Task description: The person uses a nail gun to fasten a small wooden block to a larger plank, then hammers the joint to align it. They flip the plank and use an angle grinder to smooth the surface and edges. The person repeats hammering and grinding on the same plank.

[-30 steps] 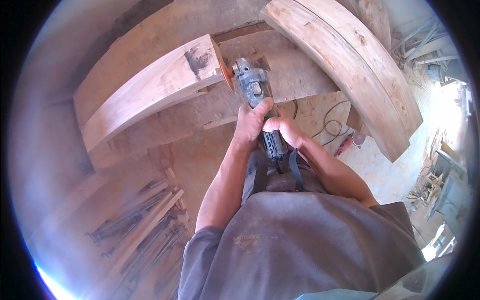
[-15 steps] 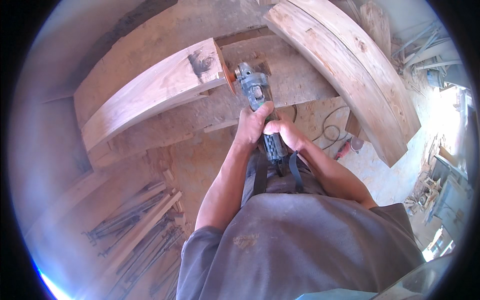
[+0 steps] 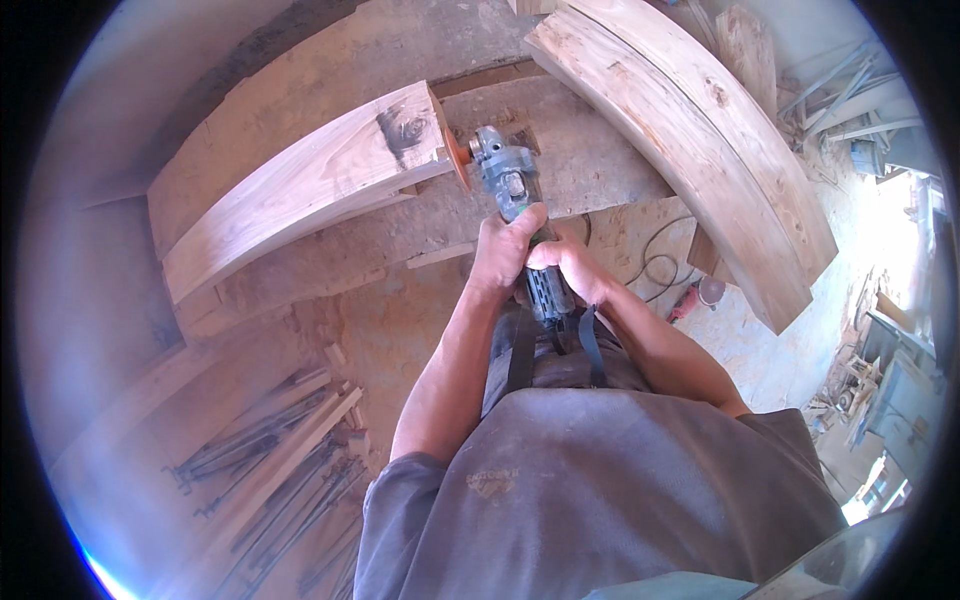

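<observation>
Both my hands are wrapped round the body of an angle grinder (image 3: 512, 178), which points away from me. My left hand (image 3: 502, 250) grips it from the left, thumb laid over the top. Just behind, my right hand (image 3: 568, 262) closes round it from the right. An orange-brown disc (image 3: 457, 160) on the grinder's head stands on edge against, or very close to, the end face of a thick wooden beam (image 3: 310, 180). This beam is pale, slightly curved and has a dark knot near that end. Whether the disc touches the wood cannot be told.
The beam lies on a dusty bench (image 3: 590, 140). At the right, more thick curved timbers (image 3: 690, 140) rest across it. A red power tool (image 3: 697, 298) and a cable (image 3: 662, 268) are on the floor. Long bar clamps (image 3: 262, 435) and wood strips lie at lower left.
Almost nothing differs. The grinder and both hands keep the same place at the beam's end; the view has shifted very slightly.
</observation>
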Tool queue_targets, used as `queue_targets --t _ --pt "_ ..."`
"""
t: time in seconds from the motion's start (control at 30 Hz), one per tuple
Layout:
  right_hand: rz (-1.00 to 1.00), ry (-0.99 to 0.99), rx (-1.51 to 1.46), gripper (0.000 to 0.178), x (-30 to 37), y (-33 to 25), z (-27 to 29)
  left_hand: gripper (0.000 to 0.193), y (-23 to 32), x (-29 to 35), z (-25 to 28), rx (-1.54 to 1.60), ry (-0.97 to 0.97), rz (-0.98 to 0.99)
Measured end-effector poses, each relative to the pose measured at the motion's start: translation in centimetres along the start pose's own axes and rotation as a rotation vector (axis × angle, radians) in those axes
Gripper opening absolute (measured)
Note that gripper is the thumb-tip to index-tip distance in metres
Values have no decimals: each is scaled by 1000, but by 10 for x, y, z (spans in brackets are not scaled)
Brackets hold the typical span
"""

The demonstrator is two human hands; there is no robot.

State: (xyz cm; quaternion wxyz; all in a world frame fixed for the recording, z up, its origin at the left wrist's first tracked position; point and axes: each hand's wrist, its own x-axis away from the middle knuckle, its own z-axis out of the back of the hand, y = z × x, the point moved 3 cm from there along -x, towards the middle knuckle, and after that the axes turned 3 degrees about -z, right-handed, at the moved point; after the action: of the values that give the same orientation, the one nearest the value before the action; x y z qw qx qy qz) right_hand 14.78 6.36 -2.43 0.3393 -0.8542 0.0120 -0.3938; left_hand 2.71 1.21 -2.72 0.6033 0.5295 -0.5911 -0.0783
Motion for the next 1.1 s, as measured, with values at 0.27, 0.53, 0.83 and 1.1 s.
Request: queue_targets --t 0.27,0.53,0.83,1.1 --pt "228 116 176 64 18 -25 0 48 8 -1 -17 242 -207 -72" --pt "146 -109 -8 68 59 -34 -19 70 15 12 -23 561 -533 -41" --pt "320 205 351 80 66 -42 -45 72 17 22 -19 637 -515 -91" --pt "272 115 174 69 66 -33 -39 69 21 26 -19 637 -497 -103"
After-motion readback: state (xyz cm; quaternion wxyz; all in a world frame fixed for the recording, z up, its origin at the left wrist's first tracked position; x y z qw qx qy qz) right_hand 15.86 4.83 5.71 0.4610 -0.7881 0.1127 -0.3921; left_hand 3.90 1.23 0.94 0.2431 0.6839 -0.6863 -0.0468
